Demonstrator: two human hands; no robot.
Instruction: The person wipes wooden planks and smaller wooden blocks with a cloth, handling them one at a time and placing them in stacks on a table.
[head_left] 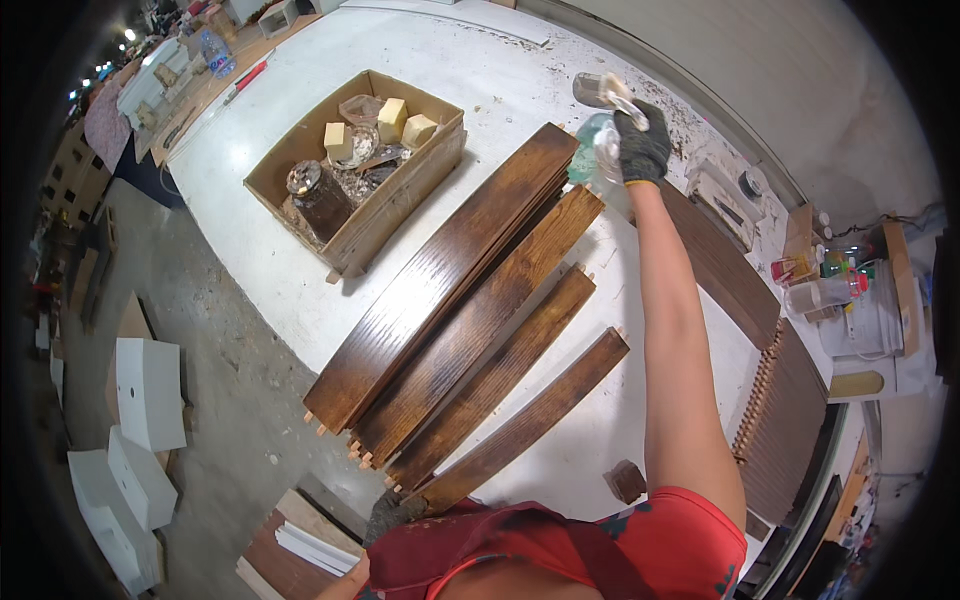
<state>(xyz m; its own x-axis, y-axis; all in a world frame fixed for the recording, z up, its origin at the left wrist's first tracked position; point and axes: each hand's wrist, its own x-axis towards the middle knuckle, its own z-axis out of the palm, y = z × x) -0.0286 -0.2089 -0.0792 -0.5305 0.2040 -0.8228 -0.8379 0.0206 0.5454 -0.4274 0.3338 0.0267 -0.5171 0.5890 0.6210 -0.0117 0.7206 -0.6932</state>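
Note:
My right hand (pixel 643 142), in a dark work glove, is stretched out to the far side of the white table. Its fingers are closed on a crumpled white rag (pixel 608 148). Beside it are a clear cup (pixel 588 90) and a pale green plastic bag (pixel 590 150). My left hand (pixel 393 514), gloved too, is low by my body, at the near end of a narrow brown wooden slat (pixel 530 420); its fingers are mostly hidden. More glossy brown slats (pixel 450 280) with pegged ends lie side by side to the left of that slat.
A cardboard box (pixel 400 215) holds a dark-stained jar (pixel 318 200) and yellow sponge blocks (pixel 392 120). Brown boards (pixel 710 260) and a row of pegged slats (pixel 790 420) lie along the right side. A small dark block (pixel 626 482) sits near me. White panels (pixel 148 390) stand on the floor.

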